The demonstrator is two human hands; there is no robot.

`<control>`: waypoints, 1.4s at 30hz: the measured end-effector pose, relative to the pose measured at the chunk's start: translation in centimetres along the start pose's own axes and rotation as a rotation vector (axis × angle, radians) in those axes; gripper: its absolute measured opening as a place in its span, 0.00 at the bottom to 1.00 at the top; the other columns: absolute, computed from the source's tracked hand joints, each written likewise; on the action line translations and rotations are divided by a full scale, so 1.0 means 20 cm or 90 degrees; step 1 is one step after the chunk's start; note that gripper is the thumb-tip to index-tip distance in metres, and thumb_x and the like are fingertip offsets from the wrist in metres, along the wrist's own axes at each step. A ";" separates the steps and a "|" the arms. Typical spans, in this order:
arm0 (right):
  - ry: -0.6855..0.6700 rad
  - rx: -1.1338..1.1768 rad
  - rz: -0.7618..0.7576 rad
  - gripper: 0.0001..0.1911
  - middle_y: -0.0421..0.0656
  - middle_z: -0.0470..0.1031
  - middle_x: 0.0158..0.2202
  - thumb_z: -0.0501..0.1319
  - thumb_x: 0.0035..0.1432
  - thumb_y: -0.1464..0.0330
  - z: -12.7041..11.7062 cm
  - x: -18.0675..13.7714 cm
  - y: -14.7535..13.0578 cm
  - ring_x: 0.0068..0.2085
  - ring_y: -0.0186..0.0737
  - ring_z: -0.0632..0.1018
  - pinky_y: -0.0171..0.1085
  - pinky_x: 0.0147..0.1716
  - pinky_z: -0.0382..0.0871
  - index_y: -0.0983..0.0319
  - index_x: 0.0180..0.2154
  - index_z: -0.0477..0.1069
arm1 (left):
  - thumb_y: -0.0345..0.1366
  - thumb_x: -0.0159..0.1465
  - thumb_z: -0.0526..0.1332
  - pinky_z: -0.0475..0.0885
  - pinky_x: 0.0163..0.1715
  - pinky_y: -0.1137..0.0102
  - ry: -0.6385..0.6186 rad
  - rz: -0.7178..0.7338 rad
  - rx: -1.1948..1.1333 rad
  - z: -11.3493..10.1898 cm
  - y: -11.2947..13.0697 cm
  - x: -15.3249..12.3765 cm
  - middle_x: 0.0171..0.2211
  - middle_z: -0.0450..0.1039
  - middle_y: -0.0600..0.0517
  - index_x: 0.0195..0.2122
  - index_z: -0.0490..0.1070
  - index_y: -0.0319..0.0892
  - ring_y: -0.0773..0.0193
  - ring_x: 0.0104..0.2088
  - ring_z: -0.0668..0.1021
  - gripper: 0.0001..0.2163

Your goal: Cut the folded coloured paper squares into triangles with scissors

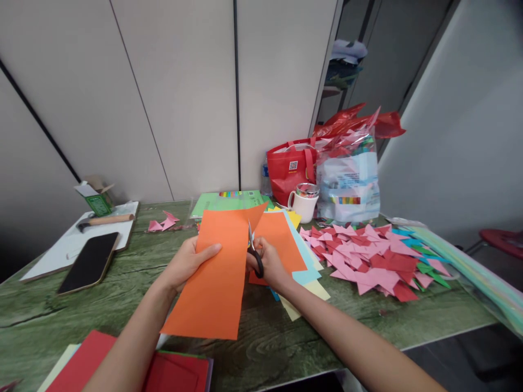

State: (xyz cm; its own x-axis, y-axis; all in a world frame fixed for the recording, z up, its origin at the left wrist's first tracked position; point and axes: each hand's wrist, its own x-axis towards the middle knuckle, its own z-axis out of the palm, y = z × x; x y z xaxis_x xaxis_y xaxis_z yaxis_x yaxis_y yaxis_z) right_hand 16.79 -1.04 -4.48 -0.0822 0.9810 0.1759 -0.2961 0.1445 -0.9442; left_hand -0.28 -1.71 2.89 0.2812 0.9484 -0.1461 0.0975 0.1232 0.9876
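Observation:
My left hand (189,262) grips the left edge of an orange sheet of paper (216,283), its thumb lying on top. The sheet is held up above the table and tilted. My right hand (267,264) is closed round the black handles of a pair of scissors (256,260). Their blades reach into the right side of the sheet, and a cut flap of orange paper points up to the right. Behind my right hand lie another orange sheet (278,239), light blue paper (310,267) and pale yellow paper (308,294).
A heap of pink and red paper pieces (368,261) lies on the right. Behind stand a white mug (304,204), a red bag (288,174) and a filled plastic bag (347,179). A phone (89,263) and a hammer (106,219) lie left; red sheets (175,373) lie in front.

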 end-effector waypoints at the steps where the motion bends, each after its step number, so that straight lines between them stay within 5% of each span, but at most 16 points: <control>1: -0.001 0.000 -0.001 0.25 0.26 0.57 0.11 0.66 0.36 0.61 0.00 0.00 0.00 0.13 0.27 0.60 0.28 0.13 0.53 0.58 0.26 0.48 | 0.41 0.48 0.64 0.67 0.17 0.74 0.000 -0.002 0.000 0.00 0.00 0.00 0.22 0.74 0.52 0.32 0.68 0.38 0.64 0.20 0.75 0.14; 17: -0.015 0.001 0.010 0.21 0.26 0.58 0.09 0.64 0.38 0.66 0.00 0.00 0.02 0.12 0.26 0.59 0.25 0.11 0.48 0.58 0.26 0.49 | 0.39 0.51 0.62 0.72 0.24 0.70 -0.033 0.011 -0.114 -0.01 -0.03 0.03 0.26 0.76 0.51 0.35 0.66 0.40 0.64 0.23 0.76 0.12; 30: 0.015 0.021 -0.029 0.20 0.28 0.63 0.16 0.62 0.34 0.73 -0.01 0.02 -0.02 0.15 0.28 0.66 0.29 0.16 0.58 0.59 0.26 0.49 | 0.39 0.50 0.63 0.69 0.18 0.74 -0.056 -0.002 -0.041 -0.01 -0.03 0.02 0.23 0.75 0.52 0.30 0.69 0.37 0.66 0.21 0.75 0.11; 42: 0.011 0.007 -0.034 0.23 0.29 0.62 0.16 0.65 0.34 0.69 -0.02 0.03 0.01 0.16 0.28 0.65 0.28 0.17 0.55 0.59 0.26 0.50 | 0.38 0.51 0.62 0.65 0.15 0.77 -0.029 0.010 -0.047 0.01 0.01 0.01 0.20 0.72 0.55 0.29 0.67 0.38 0.69 0.17 0.72 0.09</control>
State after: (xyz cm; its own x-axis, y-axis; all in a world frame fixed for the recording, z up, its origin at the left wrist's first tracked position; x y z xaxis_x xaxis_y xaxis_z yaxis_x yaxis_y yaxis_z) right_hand 17.11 -0.42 -4.75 -0.0503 0.9740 0.2208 -0.3095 0.1950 -0.9307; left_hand -0.12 -1.62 2.98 0.3253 0.9365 -0.1308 0.0229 0.1305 0.9912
